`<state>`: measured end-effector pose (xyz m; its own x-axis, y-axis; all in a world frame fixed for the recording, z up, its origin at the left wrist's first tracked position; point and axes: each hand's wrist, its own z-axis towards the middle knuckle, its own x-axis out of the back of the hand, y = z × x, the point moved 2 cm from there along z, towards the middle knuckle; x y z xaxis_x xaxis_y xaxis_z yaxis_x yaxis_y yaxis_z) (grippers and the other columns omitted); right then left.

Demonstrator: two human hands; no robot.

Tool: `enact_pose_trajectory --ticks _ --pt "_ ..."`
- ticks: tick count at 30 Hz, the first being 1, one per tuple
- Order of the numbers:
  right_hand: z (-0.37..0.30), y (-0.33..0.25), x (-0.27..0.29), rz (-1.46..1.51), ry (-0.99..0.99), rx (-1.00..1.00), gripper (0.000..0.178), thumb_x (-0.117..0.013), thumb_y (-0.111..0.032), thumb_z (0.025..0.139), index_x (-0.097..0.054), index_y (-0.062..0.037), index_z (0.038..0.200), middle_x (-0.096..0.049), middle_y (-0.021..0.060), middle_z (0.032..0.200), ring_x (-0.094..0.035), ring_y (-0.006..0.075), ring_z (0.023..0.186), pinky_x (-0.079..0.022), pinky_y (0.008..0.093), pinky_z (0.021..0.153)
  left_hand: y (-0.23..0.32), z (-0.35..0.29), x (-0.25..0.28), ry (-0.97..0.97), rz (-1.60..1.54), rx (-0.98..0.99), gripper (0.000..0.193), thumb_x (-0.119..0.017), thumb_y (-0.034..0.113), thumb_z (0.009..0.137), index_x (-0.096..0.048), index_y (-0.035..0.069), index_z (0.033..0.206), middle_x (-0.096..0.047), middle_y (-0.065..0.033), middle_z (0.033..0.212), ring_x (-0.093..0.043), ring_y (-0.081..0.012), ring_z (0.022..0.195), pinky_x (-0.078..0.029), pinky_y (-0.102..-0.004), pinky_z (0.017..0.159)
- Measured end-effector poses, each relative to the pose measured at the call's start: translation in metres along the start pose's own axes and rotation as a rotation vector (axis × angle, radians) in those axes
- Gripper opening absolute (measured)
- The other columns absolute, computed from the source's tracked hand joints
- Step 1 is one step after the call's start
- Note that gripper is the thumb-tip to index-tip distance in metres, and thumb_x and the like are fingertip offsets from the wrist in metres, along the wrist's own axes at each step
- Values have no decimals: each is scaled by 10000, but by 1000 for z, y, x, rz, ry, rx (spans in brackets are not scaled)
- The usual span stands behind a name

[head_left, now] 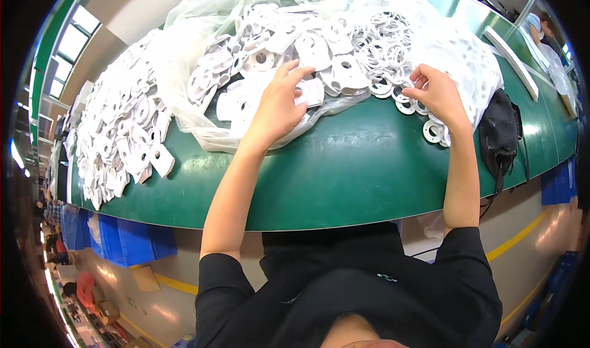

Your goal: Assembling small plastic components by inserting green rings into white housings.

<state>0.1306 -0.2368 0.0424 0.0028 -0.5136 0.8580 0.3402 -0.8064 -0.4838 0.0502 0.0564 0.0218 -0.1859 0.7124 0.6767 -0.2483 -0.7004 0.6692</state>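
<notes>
My left hand (pixel 284 105) reaches over a heap of white plastic plates with round holes (pixel 261 59), spilling from a clear plastic bag (pixel 209 140). Its fingers are spread, and no part shows gripped in them. To the right, my right hand (pixel 437 94) hovers at a pile of white rings (pixel 384 56). Its fingers are curved with a gap between thumb and forefinger; nothing visible is held there. A few rings (pixel 432 131) lie below that hand on the green table (pixel 350 163). Part of the plates under my left hand is hidden by it.
Another mound of white plates (pixel 123 133) covers the table's left end. A full translucent bag (pixel 473 62) stands behind my right hand, with a black bag (pixel 499 133) beside it. A long white strip (pixel 511 62) lies farther right. Blue bins (pixel 132 240) stand below the left edge.
</notes>
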Motion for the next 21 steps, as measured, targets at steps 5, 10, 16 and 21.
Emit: enact_pose_trajectory --ticks 5,10,16,21 --pt "-3 3 0 -41 -50 -32 313 -796 -162 677 -591 -28 872 -613 68 727 -585 179 675 -468 309 634 5 9 6 246 -124 -165 539 -572 -92 693 -548 45 1213 -526 -192 1234 -603 -296 876 -513 -334 762" --pt "-9 -9 -4 -55 -90 97 509 -825 -139 602 -544 -66 1020 -598 75 731 -595 239 714 -468 342 664 -17 -7 18 372 375 -90 450 -571 -78 744 -527 -1 1186 -627 -194 949 -600 -362 813 -465 -448 683" --pt "-9 -16 -19 -83 -121 168 487 -745 -69 641 -519 -98 1072 -570 65 696 -573 224 668 -448 334 630 -9 -11 28 333 189 93 323 -602 8 779 -541 -16 1095 -646 -187 847 -623 -315 732 -478 -391 646" --pt "-5 -10 4 269 -243 87 359 -641 -25 720 -526 -55 1058 -583 30 667 -511 103 594 -407 252 570 14 -11 16 116 -1007 320 216 -537 28 772 -434 62 959 -666 -156 955 -650 -201 777 -485 -305 580"
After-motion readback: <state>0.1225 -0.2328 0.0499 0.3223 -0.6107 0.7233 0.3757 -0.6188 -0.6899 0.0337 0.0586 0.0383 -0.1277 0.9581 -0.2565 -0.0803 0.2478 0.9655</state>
